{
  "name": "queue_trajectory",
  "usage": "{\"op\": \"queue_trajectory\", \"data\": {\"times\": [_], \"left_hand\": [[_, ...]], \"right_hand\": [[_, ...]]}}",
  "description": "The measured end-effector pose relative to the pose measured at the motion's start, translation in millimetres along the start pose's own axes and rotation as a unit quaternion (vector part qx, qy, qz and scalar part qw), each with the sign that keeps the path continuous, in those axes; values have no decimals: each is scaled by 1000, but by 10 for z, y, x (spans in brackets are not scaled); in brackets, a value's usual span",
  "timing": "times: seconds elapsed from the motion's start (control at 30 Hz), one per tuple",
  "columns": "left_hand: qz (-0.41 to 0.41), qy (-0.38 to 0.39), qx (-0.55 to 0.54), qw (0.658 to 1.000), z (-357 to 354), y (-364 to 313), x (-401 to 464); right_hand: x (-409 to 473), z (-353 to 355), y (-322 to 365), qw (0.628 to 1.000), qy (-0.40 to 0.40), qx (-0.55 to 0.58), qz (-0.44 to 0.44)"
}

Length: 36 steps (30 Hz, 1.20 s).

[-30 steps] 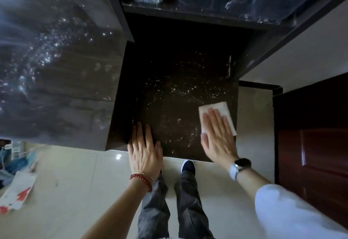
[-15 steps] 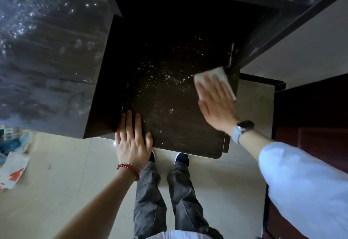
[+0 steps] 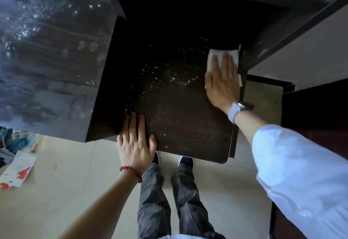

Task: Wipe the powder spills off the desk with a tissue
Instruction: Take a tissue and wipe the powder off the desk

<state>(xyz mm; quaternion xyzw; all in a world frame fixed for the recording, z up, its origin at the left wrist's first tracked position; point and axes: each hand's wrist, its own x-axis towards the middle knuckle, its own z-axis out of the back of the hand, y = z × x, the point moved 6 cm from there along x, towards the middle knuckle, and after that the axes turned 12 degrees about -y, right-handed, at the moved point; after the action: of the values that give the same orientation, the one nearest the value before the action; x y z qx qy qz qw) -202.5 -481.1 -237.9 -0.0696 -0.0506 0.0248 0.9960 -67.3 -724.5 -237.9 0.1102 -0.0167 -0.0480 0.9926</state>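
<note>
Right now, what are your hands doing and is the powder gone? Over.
Right hand flat, pressing tissue at desk's far right edge. Left hand flat, bracing near edge. Powder still scattered mid-desk. Nothing in the way.

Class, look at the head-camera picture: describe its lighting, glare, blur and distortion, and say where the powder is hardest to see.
Head view: wide-angle bending slants the desk edges; its far part lies in deep shadow, so powder fades there; grey glare washes the glossy surface at left; the right hand on the tissue looks slightly soft, the left hand sharper.
</note>
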Motion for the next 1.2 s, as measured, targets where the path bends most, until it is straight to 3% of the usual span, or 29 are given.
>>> {"op": "queue_trajectory", "data": {"times": [0.1,0.27,0.47,0.67,0.83,1.03,1.2], "left_hand": [[0,2,-4,1000,-7,10,-7],[8,9,-15,1000,33,-6,0],[31,39,-32,998,84,-40,42],[56,38,-73,995,132,-108,177],[51,49,-82,994,96,-124,347],[51,83,-78,992,78,-126,347],[39,71,-64,995,89,-142,354]], "right_hand": [[65,-20,142,997,-37,-5,-71],[-610,-48,452,995,42,2,89],[-29,37,195,996,33,-1,-86],[444,126,94,996,35,-26,-83],[632,187,105,982,21,41,-182],[-71,147,142,986,41,29,-159],[404,164,66,987,64,22,-146]]}}
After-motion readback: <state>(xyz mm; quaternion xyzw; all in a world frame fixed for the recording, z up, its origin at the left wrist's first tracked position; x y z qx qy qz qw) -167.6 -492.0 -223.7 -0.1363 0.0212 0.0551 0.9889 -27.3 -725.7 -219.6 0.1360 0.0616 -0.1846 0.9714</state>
